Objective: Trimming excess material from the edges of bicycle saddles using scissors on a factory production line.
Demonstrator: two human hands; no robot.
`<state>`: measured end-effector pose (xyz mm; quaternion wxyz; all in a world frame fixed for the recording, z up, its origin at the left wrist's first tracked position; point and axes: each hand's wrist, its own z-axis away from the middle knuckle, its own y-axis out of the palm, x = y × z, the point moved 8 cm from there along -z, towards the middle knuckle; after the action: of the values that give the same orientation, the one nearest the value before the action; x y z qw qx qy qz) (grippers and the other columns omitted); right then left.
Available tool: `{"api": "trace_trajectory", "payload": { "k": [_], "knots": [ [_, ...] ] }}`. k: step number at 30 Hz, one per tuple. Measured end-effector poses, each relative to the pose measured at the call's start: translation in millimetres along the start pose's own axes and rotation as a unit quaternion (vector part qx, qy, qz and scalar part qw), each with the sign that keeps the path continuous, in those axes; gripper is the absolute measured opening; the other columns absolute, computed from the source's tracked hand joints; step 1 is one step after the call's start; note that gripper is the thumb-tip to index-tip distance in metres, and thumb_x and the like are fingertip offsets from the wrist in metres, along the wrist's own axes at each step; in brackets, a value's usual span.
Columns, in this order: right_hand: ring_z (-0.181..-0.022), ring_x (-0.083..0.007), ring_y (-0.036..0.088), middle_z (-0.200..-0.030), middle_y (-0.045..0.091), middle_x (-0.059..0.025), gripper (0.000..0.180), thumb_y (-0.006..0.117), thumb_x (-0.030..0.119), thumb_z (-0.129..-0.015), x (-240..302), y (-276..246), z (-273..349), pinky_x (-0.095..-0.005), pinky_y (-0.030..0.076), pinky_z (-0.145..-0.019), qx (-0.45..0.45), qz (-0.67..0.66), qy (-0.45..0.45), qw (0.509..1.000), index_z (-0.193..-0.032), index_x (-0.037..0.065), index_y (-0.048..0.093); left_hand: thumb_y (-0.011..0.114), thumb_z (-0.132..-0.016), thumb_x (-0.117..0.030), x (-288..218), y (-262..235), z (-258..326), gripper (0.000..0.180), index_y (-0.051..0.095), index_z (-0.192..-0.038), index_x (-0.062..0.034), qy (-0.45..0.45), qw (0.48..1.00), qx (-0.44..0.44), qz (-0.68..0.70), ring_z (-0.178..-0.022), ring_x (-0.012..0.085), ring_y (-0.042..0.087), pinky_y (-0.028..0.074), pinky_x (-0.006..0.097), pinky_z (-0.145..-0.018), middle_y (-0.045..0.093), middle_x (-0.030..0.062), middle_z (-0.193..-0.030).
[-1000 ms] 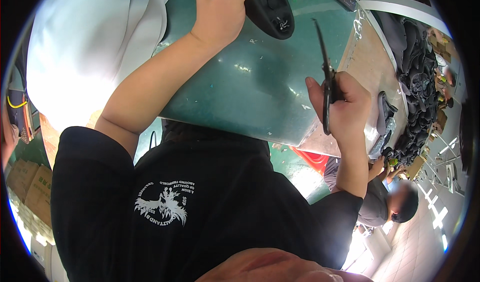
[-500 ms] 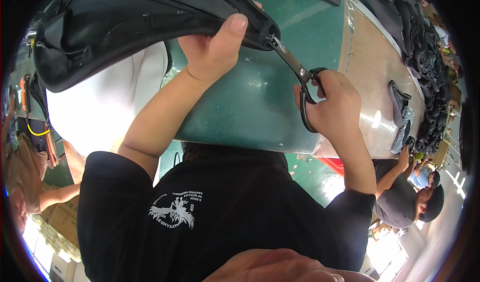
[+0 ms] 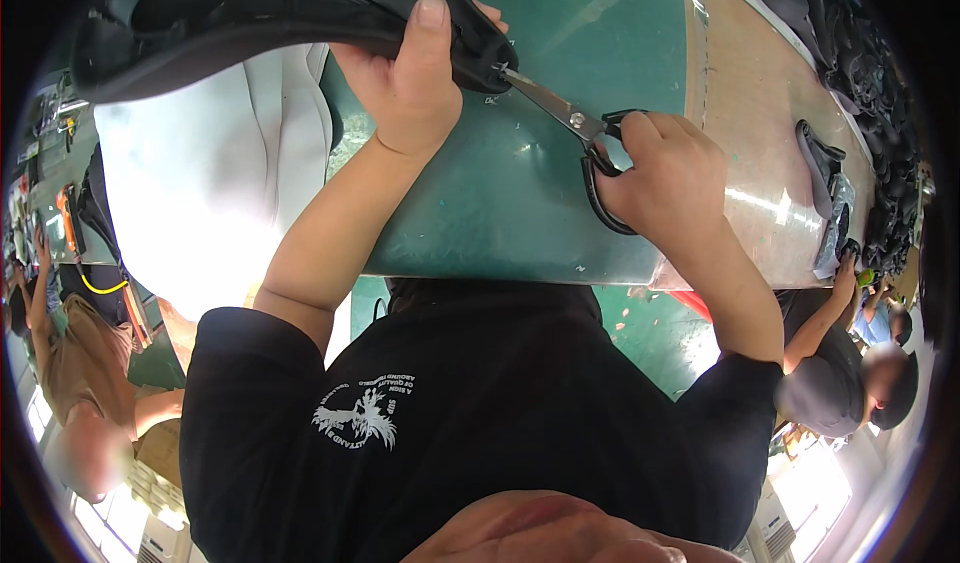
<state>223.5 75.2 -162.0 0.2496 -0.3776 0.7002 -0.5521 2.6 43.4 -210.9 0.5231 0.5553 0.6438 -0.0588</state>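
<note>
A black, saddle-shaped seat is held up over the green table, its broad end to the left and its narrow nose to the right. My left hand grips it near the nose, thumb on the near side and fingertips showing beyond the far edge. In my right hand are scissors with black handles, held by the finger loops. Their blade tips touch the inside of the nose, around a small pale spot. The blades look nearly closed together.
White sheet-like pieces lie to the left of my arm. The green tabletop meets a tan board on the right. Dark pieces are heaped beyond it. One co-worker is at the right, another at the left.
Both hands, the seat and the scissors have shifted left and slightly up in the picture. The blades look closer together, with their tips still at the nose.
</note>
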Motion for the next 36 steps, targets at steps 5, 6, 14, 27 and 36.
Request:
{"api": "trace_trajectory", "payload": {
  "k": [5, 6, 14, 27, 36],
  "knots": [
    [-0.051, -0.0334, 0.052, -0.057, 0.051, -0.0108, 0.042, 0.089, 0.023, -0.074, -7, 14, 9, -0.0413, 0.042, -0.048, 0.028, -0.116, 0.027, 0.992, -0.064, 0.005, 0.053, 0.054, -0.099, -0.029, -5, 2, -4, 0.038, 0.051, -0.115, 0.0053, -0.019, 1.000, -0.005, -0.021, -0.075, 0.0366, 0.072, 0.065, 0.051, -0.068, 0.069, 0.0246, -0.085],
    [-0.051, -0.0334, 0.052, -0.057, 0.051, -0.0108, 0.042, 0.089, 0.023, -0.074, -5, 14, 9, -0.0413, 0.042, -0.048, 0.028, -0.118, 0.027, 0.992, -0.064, 0.005, 0.053, 0.052, -0.099, -0.031, -4, -2, -4, 0.039, 0.052, -0.114, 0.0051, -0.043, 0.998, -0.030, -0.018, -0.075, 0.0369, 0.072, 0.065, 0.051, -0.068, 0.068, 0.0247, -0.085],
    [-0.055, -0.0267, 0.056, -0.062, 0.056, -0.0058, 0.033, 0.089, 0.024, -0.069, -7, -14, 1, -0.0382, 0.045, -0.049, -0.051, -0.120, 0.080, 0.988, -0.071, 0.008, 0.061, 0.055, -0.102, -0.033, -12, 0, -1, 0.042, 0.058, -0.111, 0.0078, -0.107, 0.990, -0.092, 0.003, -0.078, 0.0320, 0.070, 0.061, 0.044, -0.078, 0.071, 0.0224, -0.088],
    [-0.070, -0.0256, 0.064, -0.075, 0.062, -0.0040, 0.030, 0.088, 0.025, -0.071, 5, -22, -4, -0.0370, 0.049, -0.058, -0.028, 0.014, 0.020, 0.999, -0.081, 0.009, 0.065, 0.058, -0.102, -0.034, 1, 11, -8, 0.047, 0.052, -0.122, 0.0081, 0.037, 0.927, 0.038, 0.372, -0.078, 0.0320, 0.071, 0.061, 0.046, -0.077, 0.071, 0.0231, -0.087],
    [-0.067, -0.0251, 0.063, -0.072, 0.060, -0.0036, 0.026, 0.083, 0.024, -0.070, 3, -28, -1, -0.0380, 0.049, -0.054, -0.038, 0.042, 0.006, 0.998, -0.076, 0.010, 0.062, 0.058, -0.101, -0.034, -10, 3, 4, 0.046, 0.056, -0.115, 0.0093, -0.107, 0.989, -0.101, 0.000, -0.078, 0.0320, 0.070, 0.060, 0.045, -0.076, 0.071, 0.0234, -0.086]
  ]
}}
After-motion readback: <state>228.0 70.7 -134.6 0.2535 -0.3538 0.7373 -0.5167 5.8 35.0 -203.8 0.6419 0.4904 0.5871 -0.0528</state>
